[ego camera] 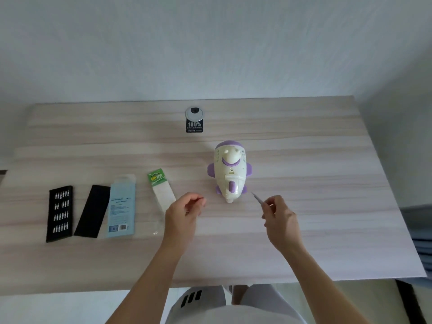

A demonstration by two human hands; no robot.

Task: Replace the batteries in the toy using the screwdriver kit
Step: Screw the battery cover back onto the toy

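Note:
A white and purple toy (230, 170) lies on its back in the middle of the wooden table (304, 160), its underside with a small screw hole facing up. My right hand (279, 217) grips a thin grey screwdriver (257, 198) whose tip points toward the toy's near right corner, a little short of it. My left hand (184, 210) hovers just left of the toy's near end, fingers pinched together; anything between them is too small to make out. A green-topped battery pack (161, 189) lies left of my left hand.
At the left lie a black tray of screwdriver bits (59, 213), its black lid (92, 211) and a blue package (121, 209). A round cable grommet with a black sticker (194, 120) sits at the back. A wall rises behind the table.

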